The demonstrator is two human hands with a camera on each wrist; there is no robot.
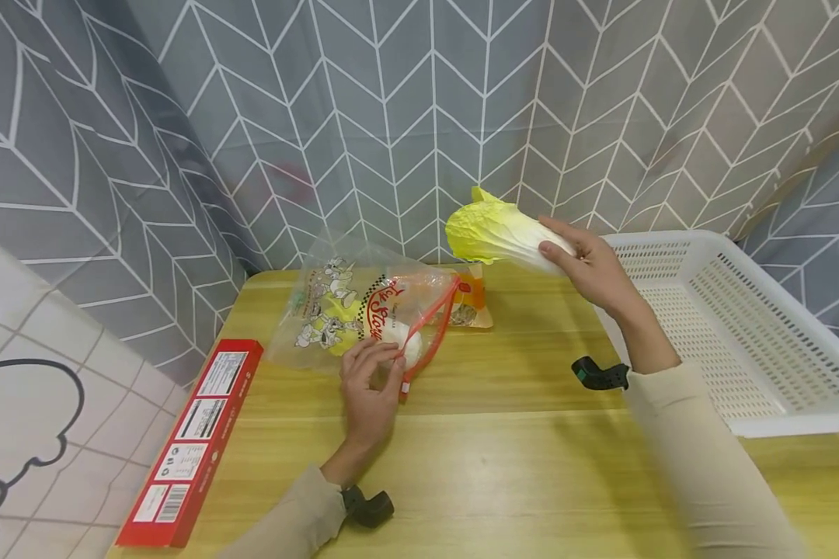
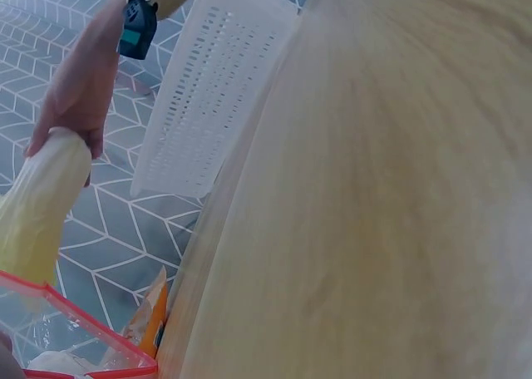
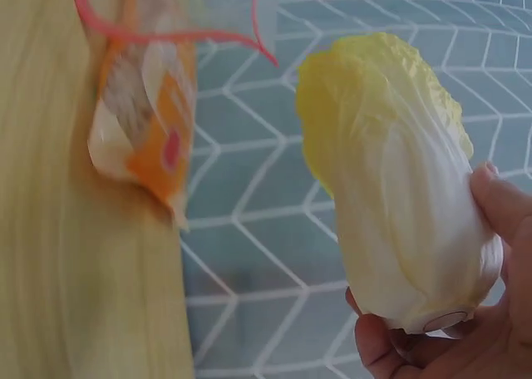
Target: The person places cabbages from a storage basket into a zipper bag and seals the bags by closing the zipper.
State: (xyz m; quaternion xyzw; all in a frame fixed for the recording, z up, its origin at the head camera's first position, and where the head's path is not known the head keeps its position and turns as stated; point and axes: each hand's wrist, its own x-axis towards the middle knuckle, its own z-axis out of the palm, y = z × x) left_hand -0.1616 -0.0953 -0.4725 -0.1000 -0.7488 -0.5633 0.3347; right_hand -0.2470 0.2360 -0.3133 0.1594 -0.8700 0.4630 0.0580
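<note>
My right hand [image 1: 590,264] grips a napa cabbage [image 3: 399,179] by its white base, up above the table. The yellow leafy end points left, toward a clear zip bag [image 1: 381,307] with a red rim. At the bag's near edge, my left hand [image 1: 370,388] pinches the red rim, and the mouth gapes toward the right. Inside the bag lies another white and yellow cabbage [image 1: 396,335], partly covered by the print. The left wrist view shows the red rim [image 2: 79,317] below the held cabbage [image 2: 37,204]; most of the left hand is outside that view.
An orange packet [image 1: 470,299] lies behind the bag's mouth, near the table's back edge. On the right stands a white perforated basket [image 1: 730,334]. A long red box [image 1: 196,442] lies along the left edge. A patterned curtain [image 1: 433,116] hangs behind the wooden table [image 1: 489,466].
</note>
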